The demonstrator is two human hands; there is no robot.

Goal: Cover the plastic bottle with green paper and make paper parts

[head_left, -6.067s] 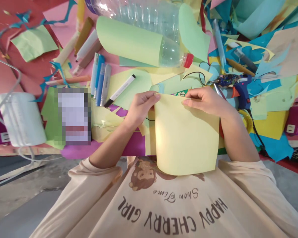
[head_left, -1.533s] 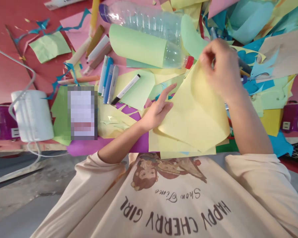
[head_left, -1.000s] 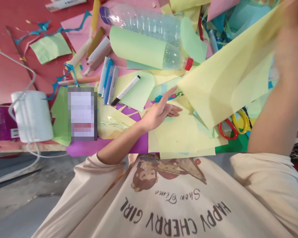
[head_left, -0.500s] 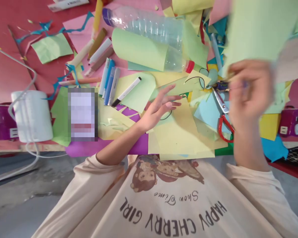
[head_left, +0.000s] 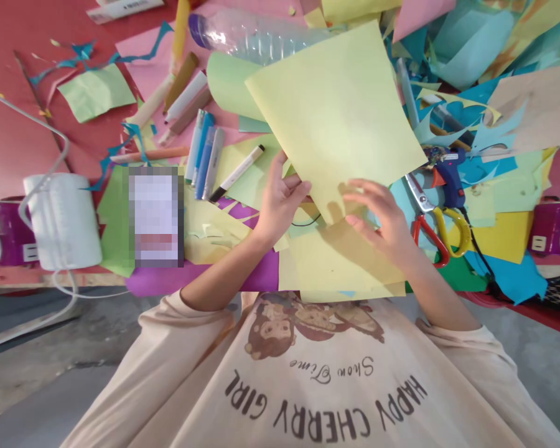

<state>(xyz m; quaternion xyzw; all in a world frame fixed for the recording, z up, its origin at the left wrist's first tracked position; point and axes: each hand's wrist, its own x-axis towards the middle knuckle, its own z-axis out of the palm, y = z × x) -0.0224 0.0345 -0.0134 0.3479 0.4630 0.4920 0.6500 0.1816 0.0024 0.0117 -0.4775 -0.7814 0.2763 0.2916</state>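
Note:
A pale yellow-green paper sheet (head_left: 340, 112) stands raised and tilted over the middle of the table. My left hand (head_left: 282, 202) grips its lower left edge between thumb and fingers. Beside the sheet's lower right part is my right hand (head_left: 378, 214), its fingers apart and thumb spread. Under both hands lie yellow papers (head_left: 354, 261), one with a black curved line. Scissors (head_left: 429, 214) with red and yellow handles rest right of my right hand, near a blue glue gun (head_left: 452, 174). A black-and-white marker (head_left: 238, 173) lies left of my left hand.
Behind the sheet are a clear plastic bottle (head_left: 256, 37) and a green paper roll (head_left: 236, 87). Several markers (head_left: 205, 155) lie at the left, near a blurred phone (head_left: 154, 218) and a white cylinder (head_left: 63, 221) with a cable. Blue scraps (head_left: 494, 134) cover the right side.
The sheet has come from the upper right to the middle with my right hand, which has opened. My left hand has closed on its edge. The glue gun and yellow scissor handle are now uncovered.

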